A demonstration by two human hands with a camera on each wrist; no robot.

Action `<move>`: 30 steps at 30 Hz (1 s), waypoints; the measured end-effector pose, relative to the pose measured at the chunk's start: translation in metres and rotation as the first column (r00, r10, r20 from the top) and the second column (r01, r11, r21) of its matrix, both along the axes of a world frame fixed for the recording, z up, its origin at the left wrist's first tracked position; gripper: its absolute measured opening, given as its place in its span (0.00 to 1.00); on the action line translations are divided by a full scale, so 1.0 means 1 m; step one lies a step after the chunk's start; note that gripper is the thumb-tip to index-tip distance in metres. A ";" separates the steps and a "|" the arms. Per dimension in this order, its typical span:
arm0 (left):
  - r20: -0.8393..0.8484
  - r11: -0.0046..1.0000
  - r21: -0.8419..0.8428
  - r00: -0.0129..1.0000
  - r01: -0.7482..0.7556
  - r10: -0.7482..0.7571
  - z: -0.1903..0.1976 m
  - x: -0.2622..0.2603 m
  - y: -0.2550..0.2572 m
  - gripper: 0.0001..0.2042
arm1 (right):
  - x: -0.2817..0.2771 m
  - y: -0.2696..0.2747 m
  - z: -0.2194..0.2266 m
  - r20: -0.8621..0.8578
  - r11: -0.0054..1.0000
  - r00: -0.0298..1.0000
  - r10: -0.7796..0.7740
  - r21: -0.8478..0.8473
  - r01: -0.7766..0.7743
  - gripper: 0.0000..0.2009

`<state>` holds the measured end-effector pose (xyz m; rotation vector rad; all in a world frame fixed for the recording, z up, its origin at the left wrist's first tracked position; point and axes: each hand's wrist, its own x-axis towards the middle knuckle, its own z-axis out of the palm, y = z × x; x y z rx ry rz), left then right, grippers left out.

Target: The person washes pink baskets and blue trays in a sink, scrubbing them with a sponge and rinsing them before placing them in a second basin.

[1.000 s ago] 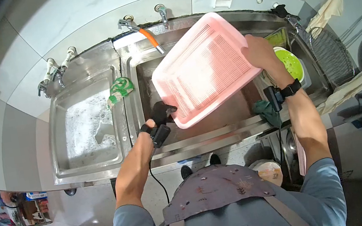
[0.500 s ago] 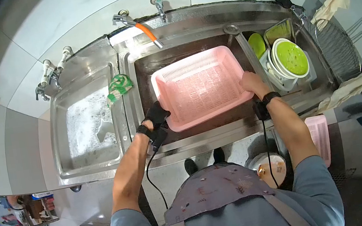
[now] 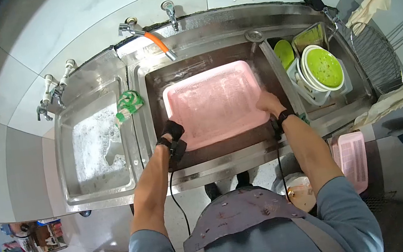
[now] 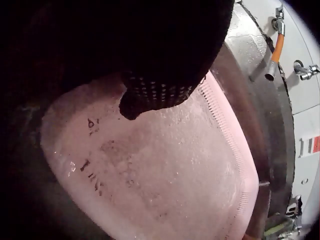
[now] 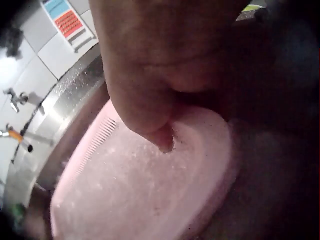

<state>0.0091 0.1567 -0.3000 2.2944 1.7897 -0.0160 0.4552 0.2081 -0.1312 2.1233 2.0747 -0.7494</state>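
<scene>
A pink slotted plastic basket (image 3: 216, 105) sits low in the middle sink basin (image 3: 152, 81), with water showing inside it. My left hand (image 3: 172, 130), in a black glove with dotted grip, holds the basket's left rim; its thumb reaches over the inside in the left wrist view. The bare right hand (image 3: 269, 103) grips the opposite rim. In the right wrist view its thumb (image 5: 162, 140) lies over the inner wall, while the other fingers are hidden under the rim.
Foamy water (image 3: 91, 143) fills the left basin. A green-and-white cloth (image 3: 129, 106) lies on the divider. Stacked bowls (image 3: 323, 68) stand in the right basin. A faucet with an orange hose (image 3: 157, 43) hangs over the back edge. Another pink basket (image 3: 352, 160) stands below, right.
The basket has come down from a raised tilt into the middle basin and now lies flatter and lower, with water inside. Both hands have kept their hold on its rim.
</scene>
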 end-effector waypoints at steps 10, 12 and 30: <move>0.572 0.857 -0.515 0.757 0.031 0.316 0.028 -0.007 -0.007 0.19 | -0.014 -0.020 0.138 -0.157 0.948 0.986 0.048 0.318 0.005 0.20; 0.755 0.971 -0.167 0.655 0.170 0.015 0.006 0.004 -0.006 0.22 | -0.019 -0.030 0.164 -0.140 0.918 0.988 0.069 0.396 -0.008 0.19; 0.835 0.901 -0.430 -0.352 0.060 0.422 0.258 0.063 -0.042 0.25 | -0.004 -0.124 0.285 0.001 0.248 0.939 0.343 0.964 -0.092 0.12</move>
